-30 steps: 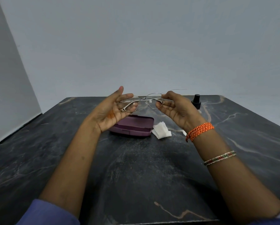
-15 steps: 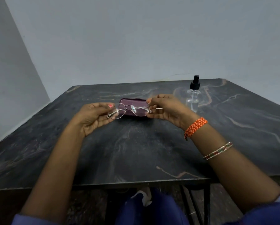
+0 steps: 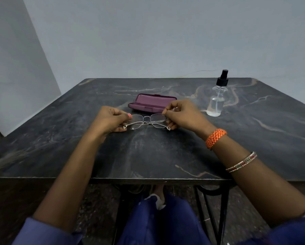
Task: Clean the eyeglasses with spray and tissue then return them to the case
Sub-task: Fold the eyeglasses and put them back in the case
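Note:
Thin metal-framed eyeglasses [image 3: 148, 121] hang just above the dark marble table [image 3: 148, 156], their temples folded across behind the lenses. My left hand [image 3: 111, 121] pinches the frame's left end. My right hand [image 3: 181, 114] pinches its right end. Right behind the glasses lies the purple case [image 3: 152, 103], open, with its lid tipped back. A clear spray bottle [image 3: 217, 99] with a black pump top stands to the right of the case. No tissue shows; my right hand may be covering it.
The table's near edge [image 3: 148, 179] runs across below my forearms, with black metal legs [image 3: 222, 209] under it. Grey walls [image 3: 148, 41] rise close behind and to the left of the table.
The glasses have come down from in front of my view to just above the table, and their temples are now folded. My view has tilted downward. The tissue has dropped out of sight.

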